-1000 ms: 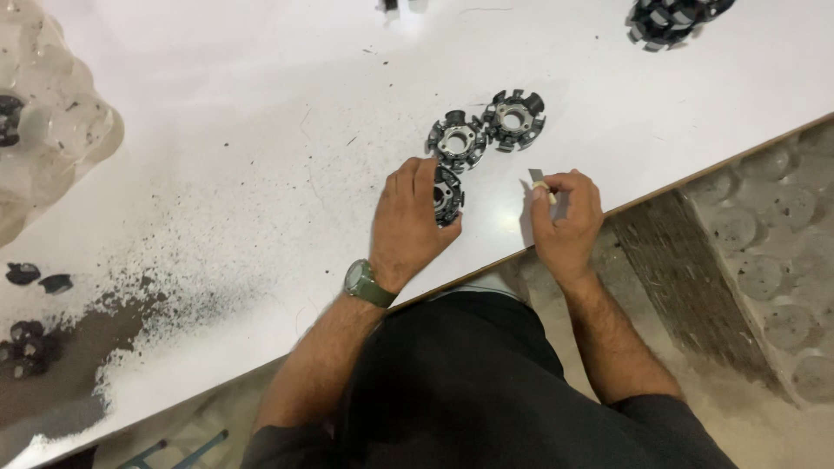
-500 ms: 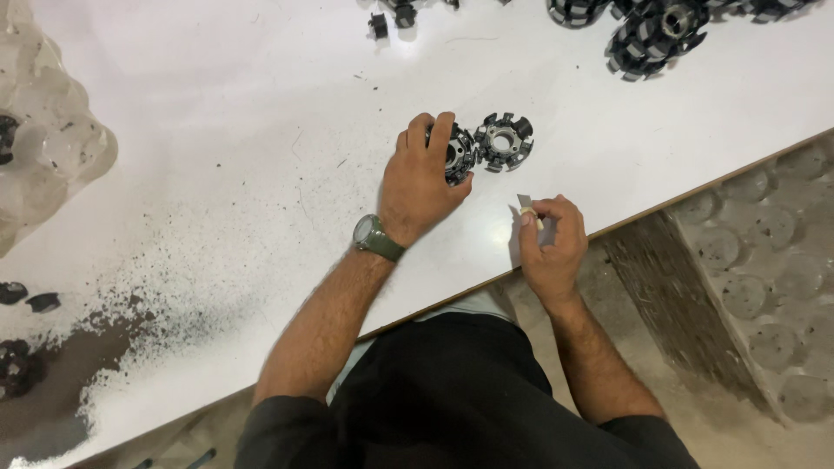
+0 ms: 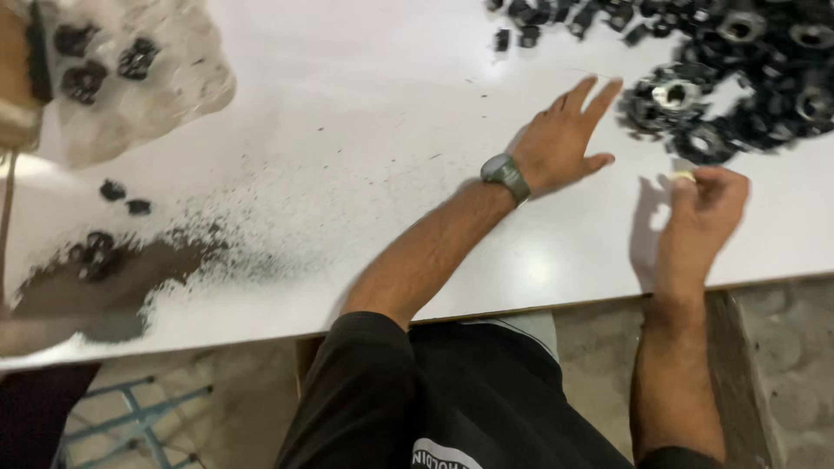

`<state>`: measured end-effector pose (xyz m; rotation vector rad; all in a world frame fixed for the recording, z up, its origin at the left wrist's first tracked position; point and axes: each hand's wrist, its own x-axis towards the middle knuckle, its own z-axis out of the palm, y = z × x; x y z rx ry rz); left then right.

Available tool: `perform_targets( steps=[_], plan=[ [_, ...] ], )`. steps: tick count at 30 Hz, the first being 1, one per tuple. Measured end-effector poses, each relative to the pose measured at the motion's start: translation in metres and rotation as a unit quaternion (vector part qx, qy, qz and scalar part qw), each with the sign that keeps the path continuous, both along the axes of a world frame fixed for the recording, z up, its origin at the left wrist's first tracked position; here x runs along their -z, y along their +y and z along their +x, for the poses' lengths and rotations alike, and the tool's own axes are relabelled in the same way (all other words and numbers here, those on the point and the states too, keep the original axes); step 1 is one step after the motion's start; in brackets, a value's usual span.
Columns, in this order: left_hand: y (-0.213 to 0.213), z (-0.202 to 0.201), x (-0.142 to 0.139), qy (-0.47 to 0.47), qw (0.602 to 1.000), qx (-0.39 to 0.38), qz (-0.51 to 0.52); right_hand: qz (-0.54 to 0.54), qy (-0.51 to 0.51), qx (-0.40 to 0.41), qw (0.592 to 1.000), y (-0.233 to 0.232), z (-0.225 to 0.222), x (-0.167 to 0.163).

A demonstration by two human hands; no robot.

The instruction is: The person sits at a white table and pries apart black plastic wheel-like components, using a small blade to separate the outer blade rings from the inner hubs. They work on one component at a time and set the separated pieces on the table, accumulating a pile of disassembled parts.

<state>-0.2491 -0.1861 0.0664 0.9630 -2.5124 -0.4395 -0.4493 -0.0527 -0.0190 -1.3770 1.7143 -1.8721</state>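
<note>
My left hand, with a watch on its wrist, lies flat on the white table, fingers spread, holding nothing. Just beyond its fingertips sit black toothed ring-shaped parts. My right hand hovers above the table's front edge, fingers pinched on a small pale object that is too blurred to identify. A second toothed ring lies just above that hand.
A heap of black toothed parts fills the far right corner. Small black pieces lie at the top. Dark dust and debris cover the left front. A clear plastic bag with dark parts sits far left.
My left hand let go of the toothed rings and opened flat, reaching further out. The view shifted, bringing the heap of parts and the plastic bag into sight.
</note>
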Motion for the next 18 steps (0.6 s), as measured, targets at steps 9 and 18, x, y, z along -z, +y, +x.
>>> perform_targets(
  steps=[9, 18],
  plan=[
    [0.175, 0.313, 0.047, -0.071, 0.993, -0.091, -0.007, -0.024, -0.035, -0.102, 0.994, 0.022, 0.021, 0.018],
    [0.186, 0.566, 0.003, 0.02, 0.833, -0.538, -0.126, 0.113, 0.229, -0.266, 0.929, -0.071, 0.132, -0.05]
  ],
)
